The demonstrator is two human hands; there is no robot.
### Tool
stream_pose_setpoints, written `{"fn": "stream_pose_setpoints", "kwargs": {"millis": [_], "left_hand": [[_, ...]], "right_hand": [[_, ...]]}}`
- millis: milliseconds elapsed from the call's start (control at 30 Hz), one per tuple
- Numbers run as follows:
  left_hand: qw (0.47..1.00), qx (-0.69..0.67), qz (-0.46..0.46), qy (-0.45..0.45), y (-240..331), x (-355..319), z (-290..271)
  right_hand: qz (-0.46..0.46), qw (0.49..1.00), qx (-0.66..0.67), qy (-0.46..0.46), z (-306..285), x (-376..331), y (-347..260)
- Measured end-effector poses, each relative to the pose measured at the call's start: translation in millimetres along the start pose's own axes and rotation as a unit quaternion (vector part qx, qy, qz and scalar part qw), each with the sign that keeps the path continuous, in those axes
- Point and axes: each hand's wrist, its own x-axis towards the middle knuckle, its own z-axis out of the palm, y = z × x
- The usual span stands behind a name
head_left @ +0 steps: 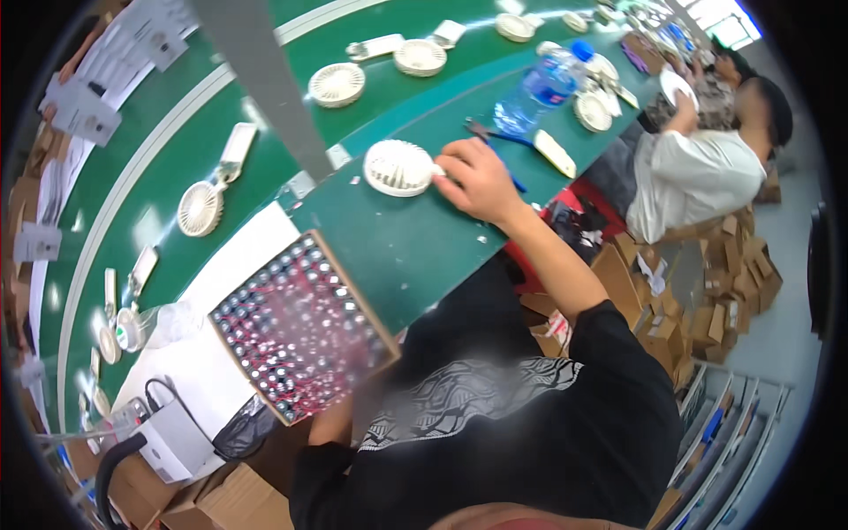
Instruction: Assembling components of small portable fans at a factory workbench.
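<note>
My right hand (pixel 481 181) reaches over the green workbench (pixel 389 256). Its fingers are closed around the neck of a small white handheld fan (pixel 397 168), whose round slatted head lies on the bench. To the left, a shallow cardboard box (pixel 358 294) is packed with rows of small silver motors (pixel 300 318) with red wires. My left forearm (pixel 331 426) goes beneath the near side of this box, which hides the hand, so I cannot see whether it grips it. Blue-handled pliers (pixel 503 137) and a cream-coloured handle piece (pixel 555 153) lie beyond my right hand.
A water bottle (pixel 539 93) stands at the bench's far end. Several white fans (pixel 201 208) lie on the green conveyor (pixel 265 185) alongside. A grey post (pixel 265 84) rises between. Another person (pixel 698 177) sits at the right; cardboard boxes (pixel 667 340) and a metal rack (pixel 733 442) are below.
</note>
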Motion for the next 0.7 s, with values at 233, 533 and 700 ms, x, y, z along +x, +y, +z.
{"fn": "stream_pose_setpoints", "kwargs": {"millis": [233,533,700], "left_hand": [[0.999,-0.021,-0.037,0.021,38.0,-14.0,-46.8],[0.998,-0.036,-0.042,0.025,75.8,0.6,-104.9],[0.999,-0.043,-0.027,0.015,93.7,21.3,-127.8]], "right_hand": [[0.028,0.993,0.008,0.117,16.2,80.1,13.7],[-0.012,0.987,-0.105,-0.123,155.2,304.9,89.4],[-0.073,0.958,-0.151,-0.234,211.2,318.1,168.8]]}}
